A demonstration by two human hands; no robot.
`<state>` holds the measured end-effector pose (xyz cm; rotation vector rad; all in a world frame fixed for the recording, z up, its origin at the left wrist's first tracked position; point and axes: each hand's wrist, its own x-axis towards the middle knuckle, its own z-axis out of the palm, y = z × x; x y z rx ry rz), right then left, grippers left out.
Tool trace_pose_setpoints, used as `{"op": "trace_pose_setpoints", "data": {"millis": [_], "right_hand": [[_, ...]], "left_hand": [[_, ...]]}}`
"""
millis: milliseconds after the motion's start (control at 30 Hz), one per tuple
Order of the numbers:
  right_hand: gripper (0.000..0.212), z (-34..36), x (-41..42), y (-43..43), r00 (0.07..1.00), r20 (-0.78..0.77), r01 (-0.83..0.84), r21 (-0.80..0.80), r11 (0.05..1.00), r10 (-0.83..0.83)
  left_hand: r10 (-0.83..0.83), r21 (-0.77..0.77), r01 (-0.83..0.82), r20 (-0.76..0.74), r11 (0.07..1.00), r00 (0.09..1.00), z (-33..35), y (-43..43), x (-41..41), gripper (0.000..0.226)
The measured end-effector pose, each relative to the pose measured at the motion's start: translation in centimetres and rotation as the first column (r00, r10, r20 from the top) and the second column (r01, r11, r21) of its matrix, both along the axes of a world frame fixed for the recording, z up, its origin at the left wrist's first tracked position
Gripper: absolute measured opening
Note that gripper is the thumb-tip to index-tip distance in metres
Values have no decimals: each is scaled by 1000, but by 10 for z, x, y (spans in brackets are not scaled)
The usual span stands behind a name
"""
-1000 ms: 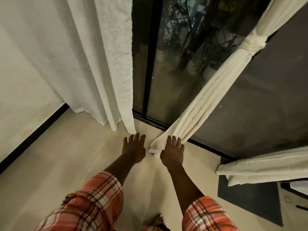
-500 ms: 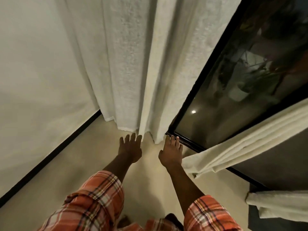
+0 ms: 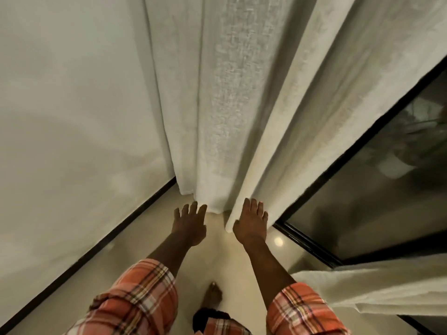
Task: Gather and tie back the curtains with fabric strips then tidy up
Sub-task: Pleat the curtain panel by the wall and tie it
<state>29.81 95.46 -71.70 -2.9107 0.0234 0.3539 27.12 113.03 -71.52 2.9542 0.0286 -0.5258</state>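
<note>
A loose white curtain (image 3: 229, 105) hangs straight down in front of me, its hem just above the pale floor. My left hand (image 3: 189, 224) reaches out with straight fingers, its fingertips at the curtain's lower edge. My right hand (image 3: 251, 223) lies flat with straight fingers against the curtain's right fold near its edge. Neither hand holds anything. At the lower right, part of another white curtain (image 3: 377, 288) crosses the view at a slant. No fabric strip is visible.
A white wall (image 3: 72, 129) with a dark skirting line runs along the left. A dark glass door (image 3: 387, 197) in a black frame fills the right. My bare foot (image 3: 212, 294) stands on the pale tiled floor (image 3: 225, 259) below my hands.
The view has swung left from the tied curtain to the loose one. Both hands have come up to the loose curtain; the right now lies on its fold.
</note>
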Motion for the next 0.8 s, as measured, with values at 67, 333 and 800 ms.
{"op": "trace_pose_setpoints", "data": {"millis": [67, 333, 800], "right_hand": [[74, 3, 28, 13, 1000, 22, 5, 8, 1000, -5], [79, 33, 112, 36, 985, 149, 89, 14, 996, -90], [85, 111, 170, 47, 741, 458, 492, 129, 861, -492]], "left_hand": [[15, 5, -15, 14, 1000, 1000, 3, 15, 24, 65], [-20, 17, 19, 70, 1000, 997, 17, 51, 107, 67], [-296, 39, 303, 363, 952, 883, 72, 109, 245, 62]]}}
